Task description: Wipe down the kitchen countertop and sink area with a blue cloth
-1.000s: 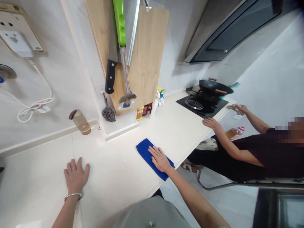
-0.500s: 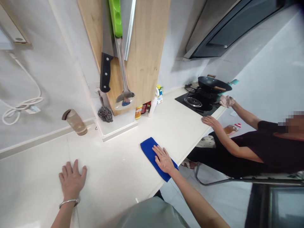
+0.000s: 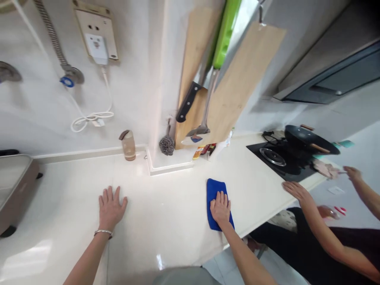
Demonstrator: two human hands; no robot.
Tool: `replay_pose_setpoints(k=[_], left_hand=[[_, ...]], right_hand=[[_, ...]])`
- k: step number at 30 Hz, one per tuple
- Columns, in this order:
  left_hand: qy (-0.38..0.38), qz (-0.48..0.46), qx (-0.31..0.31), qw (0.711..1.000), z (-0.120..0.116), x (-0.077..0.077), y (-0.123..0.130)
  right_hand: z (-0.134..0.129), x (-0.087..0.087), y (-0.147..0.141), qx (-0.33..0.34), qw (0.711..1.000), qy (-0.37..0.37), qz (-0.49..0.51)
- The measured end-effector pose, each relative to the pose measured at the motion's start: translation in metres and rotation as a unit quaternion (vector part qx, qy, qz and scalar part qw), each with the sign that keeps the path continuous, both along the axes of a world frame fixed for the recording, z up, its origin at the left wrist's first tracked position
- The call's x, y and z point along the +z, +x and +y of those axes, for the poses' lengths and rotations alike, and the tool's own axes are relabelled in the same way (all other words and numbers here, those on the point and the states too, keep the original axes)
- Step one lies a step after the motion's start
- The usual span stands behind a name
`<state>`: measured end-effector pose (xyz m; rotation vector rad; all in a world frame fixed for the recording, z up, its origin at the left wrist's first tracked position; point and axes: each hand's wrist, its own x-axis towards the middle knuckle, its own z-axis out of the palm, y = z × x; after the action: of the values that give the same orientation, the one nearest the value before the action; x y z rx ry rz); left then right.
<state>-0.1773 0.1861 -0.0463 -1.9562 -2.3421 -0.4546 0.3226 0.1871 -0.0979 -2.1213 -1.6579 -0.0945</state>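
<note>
My right hand (image 3: 220,208) lies flat, fingers extended, on a folded blue cloth (image 3: 212,190) on the white countertop (image 3: 166,213). Part of the cloth is hidden under the palm. My left hand (image 3: 111,208), with a silver bangle at the wrist, rests palm down on the bare counter with its fingers spread. Beyond it, near the wall, stands a brownish translucent bottle (image 3: 128,147).
A co-worker's hand (image 3: 298,192) rests on the counter edge; their other hand holds a pinkish rag (image 3: 325,168) by the stove (image 3: 273,156). A wok (image 3: 308,138) sits there. A knife (image 3: 187,103) and a spatula (image 3: 206,114) hang by cutting boards (image 3: 237,91). A tray-like appliance (image 3: 16,194) stands left.
The view has swung left, bringing in the socket and the appliance. My right hand and the cloth now lie slightly farther from the counter's front edge. My left hand stays flat.
</note>
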Motion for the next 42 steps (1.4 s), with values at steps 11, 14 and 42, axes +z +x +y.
replay_pose_setpoints(k=[11, 14, 42], left_hand=[[0.038, 0.024, 0.008, 0.999, -0.003, -0.008, -0.004], [0.035, 0.019, 0.011, 0.999, -0.003, -0.008, -0.005], [0.043, -0.016, 0.013, 0.999, -0.006, -0.007, -0.004]], right_hand=[[-0.01, -0.002, -0.147, 0.171, 0.985, 0.008, -0.004], [-0.031, 0.0, -0.156, 0.246, 0.969, 0.021, -0.033], [-0.057, 0.043, 0.02, 0.139, 0.974, -0.13, 0.122]])
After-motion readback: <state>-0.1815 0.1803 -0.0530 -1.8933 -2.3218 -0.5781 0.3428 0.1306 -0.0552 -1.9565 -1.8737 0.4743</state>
